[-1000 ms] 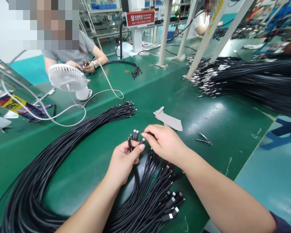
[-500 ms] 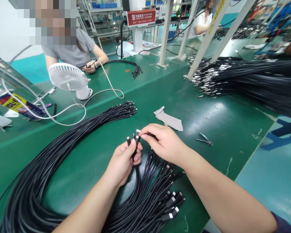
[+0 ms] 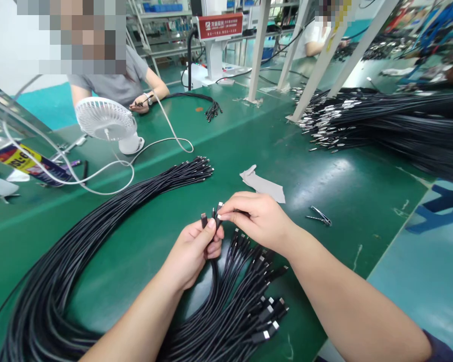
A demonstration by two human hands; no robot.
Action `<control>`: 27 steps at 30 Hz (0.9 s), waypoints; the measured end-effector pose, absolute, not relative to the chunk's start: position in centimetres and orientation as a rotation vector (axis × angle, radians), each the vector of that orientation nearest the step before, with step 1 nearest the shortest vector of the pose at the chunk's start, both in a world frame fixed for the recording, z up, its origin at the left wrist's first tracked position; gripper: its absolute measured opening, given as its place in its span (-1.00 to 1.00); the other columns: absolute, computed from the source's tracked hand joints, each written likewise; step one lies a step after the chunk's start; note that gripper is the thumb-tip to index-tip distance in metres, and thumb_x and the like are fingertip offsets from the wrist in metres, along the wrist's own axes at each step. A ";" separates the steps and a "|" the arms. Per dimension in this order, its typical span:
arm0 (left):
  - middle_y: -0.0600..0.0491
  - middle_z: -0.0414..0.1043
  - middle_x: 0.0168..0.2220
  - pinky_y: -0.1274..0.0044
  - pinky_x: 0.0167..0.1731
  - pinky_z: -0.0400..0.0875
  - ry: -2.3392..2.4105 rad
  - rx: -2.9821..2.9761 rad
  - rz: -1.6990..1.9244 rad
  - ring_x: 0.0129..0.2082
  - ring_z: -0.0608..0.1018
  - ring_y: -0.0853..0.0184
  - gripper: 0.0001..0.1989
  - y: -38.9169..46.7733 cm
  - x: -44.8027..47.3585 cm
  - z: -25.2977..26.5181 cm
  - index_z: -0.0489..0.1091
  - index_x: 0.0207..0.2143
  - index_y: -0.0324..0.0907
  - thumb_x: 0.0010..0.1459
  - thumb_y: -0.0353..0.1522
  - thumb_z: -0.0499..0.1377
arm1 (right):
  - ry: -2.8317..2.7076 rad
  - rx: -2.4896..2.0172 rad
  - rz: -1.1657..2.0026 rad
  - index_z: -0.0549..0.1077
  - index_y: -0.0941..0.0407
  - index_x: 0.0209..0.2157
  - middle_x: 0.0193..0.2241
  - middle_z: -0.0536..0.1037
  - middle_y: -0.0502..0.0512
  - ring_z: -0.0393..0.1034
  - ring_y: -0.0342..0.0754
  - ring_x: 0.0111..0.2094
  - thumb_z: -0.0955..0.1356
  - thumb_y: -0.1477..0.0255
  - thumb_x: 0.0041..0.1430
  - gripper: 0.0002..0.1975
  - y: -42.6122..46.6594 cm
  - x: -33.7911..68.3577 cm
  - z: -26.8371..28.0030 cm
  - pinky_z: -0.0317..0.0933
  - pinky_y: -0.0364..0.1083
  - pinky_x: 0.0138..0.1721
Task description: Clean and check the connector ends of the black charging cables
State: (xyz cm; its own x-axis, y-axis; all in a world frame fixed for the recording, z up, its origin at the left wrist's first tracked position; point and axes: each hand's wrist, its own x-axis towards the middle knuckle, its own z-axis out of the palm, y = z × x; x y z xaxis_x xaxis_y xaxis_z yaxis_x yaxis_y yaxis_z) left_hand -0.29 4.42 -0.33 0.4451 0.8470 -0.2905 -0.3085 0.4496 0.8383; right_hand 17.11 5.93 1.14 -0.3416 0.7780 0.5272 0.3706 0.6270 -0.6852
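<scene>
My left hand is closed around several black USB cables, whose plugs stick up past the thumb. Against those plugs, my right hand pinches with thumb and forefinger; a white-tipped plug shows at its fingertips. Part of what the right fingers grip is hidden behind them. Below both hands, a thick bundle of black cables curves over the green table. One end of the bundle, with USB plugs, fans out at the lower right; the thinner ends lie beyond my left hand.
A grey cloth strip and metal tweezers lie past my right hand. At left stand a white fan with a looping white cord and a spray can. More cables are heaped at right. A co-worker sits opposite, holding a cable.
Both hands have shifted very slightly, and the plugs at the fingertips have moved a little to the right. The cable bundle on the table looks the same.
</scene>
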 end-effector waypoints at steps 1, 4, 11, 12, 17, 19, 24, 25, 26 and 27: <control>0.19 0.10 -0.62 0.64 -0.63 0.00 0.784 0.792 0.798 -0.64 0.14 0.54 -0.66 4.5 -0.4 -0.3 0.37 -0.53 -0.28 0.10 -0.19 0.26 | -1.958 -0.908 0.550 0.51 0.15 -0.36 -0.40 0.55 0.04 0.43 -0.13 -0.35 0.31 0.56 0.23 -0.86 5.9 17.1 1.1 0.29 -0.15 -0.30; 0.18 0.10 -0.62 0.64 -0.62 0.01 0.745 0.753 0.752 -0.63 0.14 0.54 -0.67 4.8 -0.5 0.0 0.37 -0.53 -0.29 0.11 -0.20 0.26 | -1.978 -0.948 0.480 0.51 0.14 -0.33 -0.39 0.54 0.06 0.43 -0.12 -0.35 0.29 0.56 0.25 -0.84 5.8 17.0 0.9 0.30 -0.14 -0.31; 0.16 0.14 -0.58 0.65 -0.63 0.01 0.702 0.613 0.714 -0.64 0.15 0.56 -0.70 5.3 -0.4 -0.2 0.36 -0.55 -0.30 0.06 -0.26 0.30 | -1.896 -0.977 0.444 0.49 0.15 -0.32 -0.39 0.53 0.06 0.41 -0.13 -0.36 0.29 0.56 0.24 -0.87 5.7 16.8 1.2 0.29 -0.14 -0.31; 0.16 0.14 -0.58 0.65 -0.63 0.01 0.697 0.606 0.712 -0.64 0.15 0.56 -0.70 5.3 -0.4 -0.3 0.36 -0.54 -0.30 0.07 -0.26 0.30 | -1.902 -0.976 0.460 0.49 0.16 -0.31 -0.38 0.53 0.06 0.41 -0.13 -0.35 0.30 0.56 0.24 -0.87 5.8 16.8 1.2 0.29 -0.14 -0.30; 0.16 0.14 -0.58 0.65 -0.64 0.01 0.703 0.612 0.726 -0.64 0.14 0.57 -0.70 5.2 -0.4 -0.2 0.37 -0.54 -0.30 0.05 -0.26 0.31 | -1.956 -0.966 0.515 0.50 0.16 -0.27 -0.35 0.54 0.08 0.42 -0.12 -0.33 0.29 0.55 0.25 -0.86 6.0 16.9 1.0 0.29 -0.13 -0.27; 0.16 0.14 -0.59 0.65 -0.64 0.01 0.718 0.618 0.736 -0.64 0.14 0.57 -0.69 5.1 -0.4 -0.1 0.38 -0.54 -0.30 0.03 -0.24 0.33 | -1.976 -0.964 0.520 0.51 0.15 -0.27 -0.35 0.54 0.07 0.42 -0.12 -0.33 0.29 0.56 0.25 -0.85 6.0 16.8 0.9 0.29 -0.13 -0.28; 0.18 0.13 -0.62 0.66 -0.64 0.02 0.799 0.674 0.797 -0.64 0.16 0.57 -0.68 4.8 0.0 -0.2 0.42 -0.53 -0.30 0.00 -0.22 0.34 | -1.984 -0.989 0.504 0.50 0.16 -0.27 -0.35 0.55 0.07 0.43 -0.11 -0.33 0.28 0.58 0.23 -0.84 5.8 16.9 0.8 0.29 -0.13 -0.28; 0.18 0.13 -0.61 0.66 -0.64 0.02 0.818 0.692 0.817 -0.64 0.16 0.57 -0.69 4.8 0.1 -0.3 0.43 -0.51 -0.31 0.00 -0.22 0.34 | -1.981 -1.006 0.499 0.50 0.16 -0.27 -0.35 0.56 0.07 0.43 -0.11 -0.33 0.28 0.59 0.22 -0.84 5.7 16.9 0.8 0.29 -0.13 -0.28; 0.18 0.14 -0.60 0.66 -0.64 0.02 0.834 0.708 0.834 -0.64 0.17 0.57 -0.70 4.8 0.1 -0.3 0.45 -0.49 -0.31 0.01 -0.22 0.34 | -1.979 -1.026 0.497 0.50 0.15 -0.27 -0.34 0.56 0.07 0.43 -0.10 -0.32 0.29 0.60 0.21 -0.84 5.7 16.9 0.8 0.29 -0.12 -0.27; 0.17 0.16 -0.59 0.66 -0.64 0.03 0.846 0.722 0.847 -0.64 0.18 0.57 -0.70 4.7 0.2 -0.4 0.46 -0.47 -0.32 0.01 -0.22 0.34 | -1.977 -1.043 0.498 0.50 0.15 -0.27 -0.34 0.56 0.07 0.43 -0.10 -0.32 0.29 0.60 0.20 -0.84 5.7 16.9 0.8 0.29 -0.12 -0.27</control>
State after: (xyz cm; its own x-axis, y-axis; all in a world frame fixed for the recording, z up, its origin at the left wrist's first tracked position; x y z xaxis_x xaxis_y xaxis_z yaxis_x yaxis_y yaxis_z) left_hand 0.18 4.75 -0.43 0.3928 0.8556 -0.3371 -0.3379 0.4753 0.8124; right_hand 16.95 5.70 0.85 -0.3150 0.8157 0.4851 0.4882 0.5776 -0.6542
